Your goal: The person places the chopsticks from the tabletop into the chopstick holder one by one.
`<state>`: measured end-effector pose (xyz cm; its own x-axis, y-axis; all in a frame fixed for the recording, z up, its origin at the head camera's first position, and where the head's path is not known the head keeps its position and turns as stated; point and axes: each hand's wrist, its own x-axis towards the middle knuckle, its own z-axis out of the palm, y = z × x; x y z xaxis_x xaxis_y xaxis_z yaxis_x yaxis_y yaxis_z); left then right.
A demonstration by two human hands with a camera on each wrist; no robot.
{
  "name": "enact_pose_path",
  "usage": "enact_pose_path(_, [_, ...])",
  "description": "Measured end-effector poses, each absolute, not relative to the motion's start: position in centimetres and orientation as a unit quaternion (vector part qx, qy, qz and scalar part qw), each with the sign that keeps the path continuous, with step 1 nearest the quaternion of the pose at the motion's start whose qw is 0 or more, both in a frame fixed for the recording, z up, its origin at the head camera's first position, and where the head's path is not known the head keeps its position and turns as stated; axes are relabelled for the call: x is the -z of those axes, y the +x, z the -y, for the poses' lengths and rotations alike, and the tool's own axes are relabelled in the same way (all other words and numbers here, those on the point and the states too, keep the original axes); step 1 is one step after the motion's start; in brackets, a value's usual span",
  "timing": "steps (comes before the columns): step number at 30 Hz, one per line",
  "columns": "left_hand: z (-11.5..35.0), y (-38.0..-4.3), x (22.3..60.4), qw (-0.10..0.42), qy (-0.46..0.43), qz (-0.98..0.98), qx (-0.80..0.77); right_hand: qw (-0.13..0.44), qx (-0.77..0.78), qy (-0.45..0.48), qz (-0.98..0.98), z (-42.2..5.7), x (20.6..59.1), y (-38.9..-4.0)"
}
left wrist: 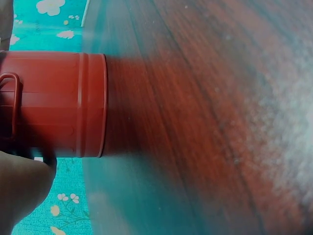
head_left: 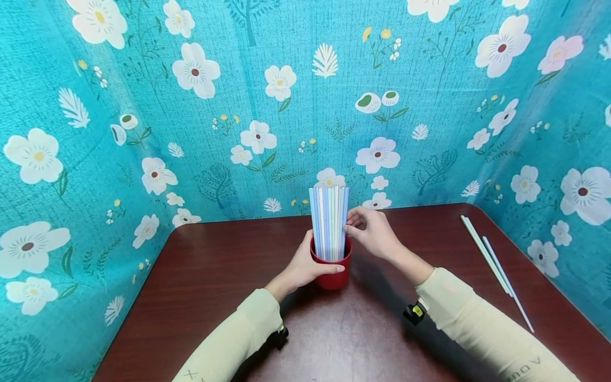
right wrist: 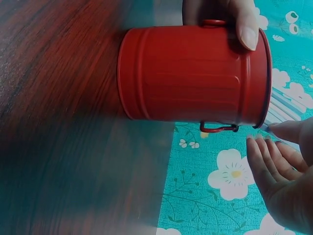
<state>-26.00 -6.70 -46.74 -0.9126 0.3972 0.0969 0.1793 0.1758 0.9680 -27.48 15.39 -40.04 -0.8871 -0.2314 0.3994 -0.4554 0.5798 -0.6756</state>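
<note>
A red metal bucket-like holder (head_left: 332,278) with small side handles stands upright on the table, packed with a bundle of pastel blue, green and cream chopsticks (head_left: 329,223). My left hand (head_left: 305,262) grips the holder near its rim, the thumb lying across the front and the other fingers hidden behind. At the bundle's right edge my right hand (head_left: 374,231) pinches a bluish chopstick between thumb and fingers, just above the rim. The right wrist view shows the right hand (right wrist: 283,171) beside the rim, its fingers close together below the thumb.
Several loose chopsticks (head_left: 487,257), greenish and lilac, lie near the right edge of the dark red-brown table (head_left: 215,276). A blue flowered cloth (head_left: 286,122) hangs close behind the table and along both sides.
</note>
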Motion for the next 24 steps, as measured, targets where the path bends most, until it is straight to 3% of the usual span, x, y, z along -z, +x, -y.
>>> enact_pose_path(8, [6.7, -26.0, 46.8, 0.091, 0.189, -0.759, -0.616, 0.111, -0.415, 0.182, 0.884, -17.6, 39.1, -27.5])
enact_pose_path(18, [6.7, -25.8, 46.6, 0.092, 0.183, -0.760, -0.617, 0.167, -0.359, 0.139, 0.908, -23.5, 38.3, -28.5])
enact_pose_path(24, [6.7, -25.8, 46.5, 0.096, 0.183, -0.760, -0.616, 0.147, -0.349, 0.103, 0.920, -27.3, 38.5, -29.1])
